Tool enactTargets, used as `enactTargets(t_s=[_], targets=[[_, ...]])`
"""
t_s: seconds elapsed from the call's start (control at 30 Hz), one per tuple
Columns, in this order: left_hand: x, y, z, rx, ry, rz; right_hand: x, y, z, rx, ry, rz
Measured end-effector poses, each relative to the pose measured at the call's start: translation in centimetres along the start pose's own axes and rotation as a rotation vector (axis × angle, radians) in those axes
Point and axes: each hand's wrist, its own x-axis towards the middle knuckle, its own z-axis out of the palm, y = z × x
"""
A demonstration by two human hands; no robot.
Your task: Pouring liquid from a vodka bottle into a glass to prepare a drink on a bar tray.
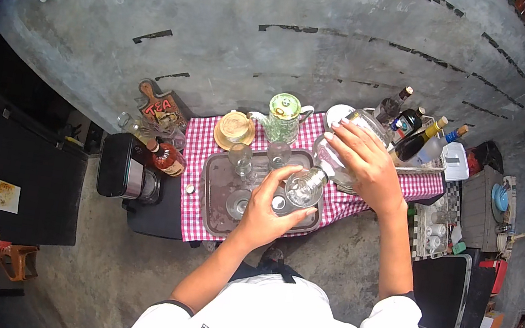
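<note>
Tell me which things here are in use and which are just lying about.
In use: left hand holding a clear glass; right hand tipping a big clear jar; grey tray.

Lying about: bottles in a rack, green-lidded jug, brown bottle, black appliance.

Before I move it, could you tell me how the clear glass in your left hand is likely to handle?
The glass looks clear and thin-walled, so probably fragile and light. The left hand holds it tilted over the tray; its round body would likely roll if laid down. Its smooth surface may be slippery.
</note>
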Motion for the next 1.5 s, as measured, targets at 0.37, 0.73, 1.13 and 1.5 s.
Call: enactTargets(t_s=[0.37,0.73,1.13,1.5], targets=[[-0.07,-0.08,0.08,0.006,0.002,0.005,0.04,-0.06,-0.23,0.02,0.005,0.003],[-0.07,-0.01,-0.1,0.03,0.009,-0.017,0.12,0.02,-0.09,0.005,-0.002,0.001],[0.11,0.0,0.03,-0.033,0.001,-0.028,0.32,-0.16,-0.23,0.017,0.003,0.01],[0.3,0.1,-0.11,-0.058,-0.009,-0.013,0.51,0.02,-0.26,0.018,0.003,0.004]])
